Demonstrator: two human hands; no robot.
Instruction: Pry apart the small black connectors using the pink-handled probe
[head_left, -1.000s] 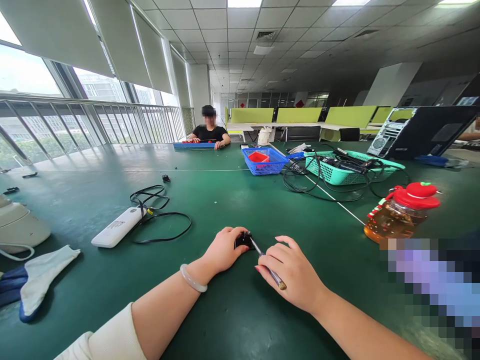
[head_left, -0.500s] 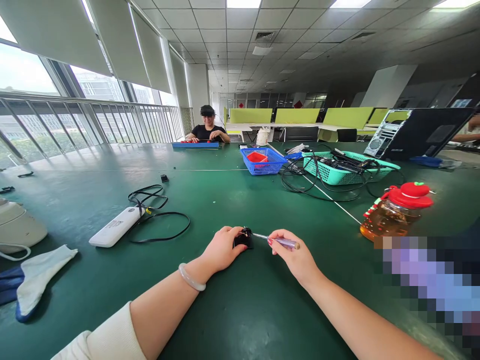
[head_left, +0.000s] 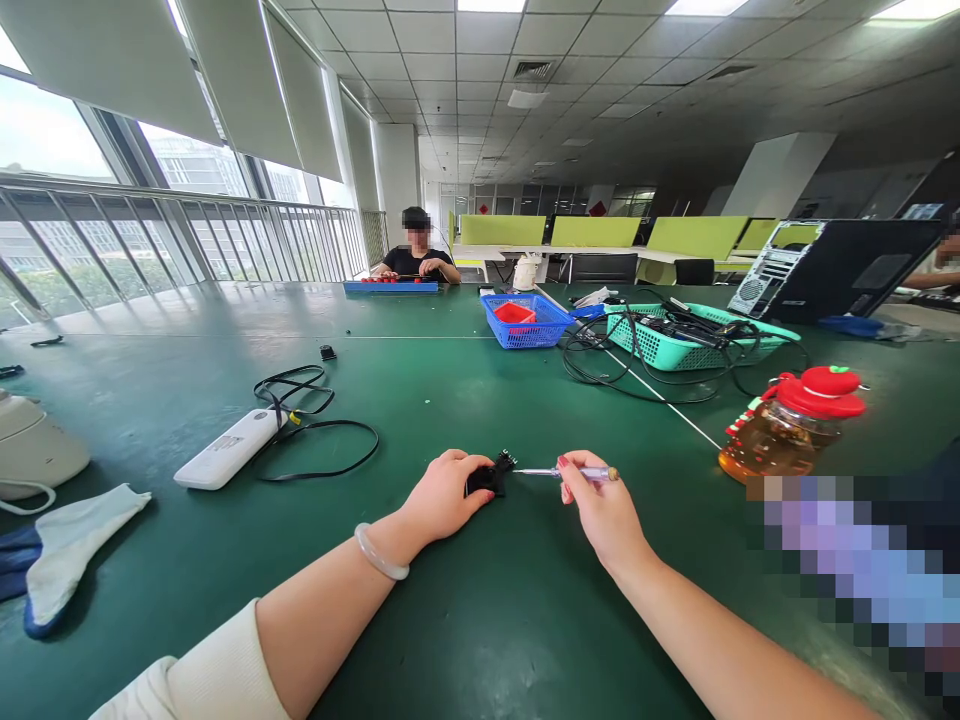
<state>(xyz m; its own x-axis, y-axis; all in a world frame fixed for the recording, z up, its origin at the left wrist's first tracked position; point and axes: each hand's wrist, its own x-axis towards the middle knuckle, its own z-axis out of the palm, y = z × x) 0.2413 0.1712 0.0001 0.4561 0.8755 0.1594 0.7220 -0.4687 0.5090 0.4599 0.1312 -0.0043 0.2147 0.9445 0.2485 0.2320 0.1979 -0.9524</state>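
My left hand [head_left: 452, 497] is closed on a small black part [head_left: 495, 478] that rests at the middle of the green table [head_left: 480, 620]; its exact kind I cannot make out. Small light-coloured prongs show at the part's upper right end. In my right hand [head_left: 600, 505] is a screwdriver [head_left: 592, 473] with a clear purplish handle, pinched between thumb and fingers. Its thin metal shaft points left, and the tip is at or very close to the right edge of the black part; whether they touch I cannot tell.
Left lie a white power strip [head_left: 231, 450] with a black cord and a blue-white glove [head_left: 82, 550]. A blue basket [head_left: 529, 330], a teal basket [head_left: 667, 345] of cables and a red-lidded bottle [head_left: 787, 430] stand right. Another person [head_left: 417, 255] sits at the far end.
My right hand has drawn the screwdriver a little to the right. The black part's upper end now leans to the right, showing its prongs. My left hand stays in place.
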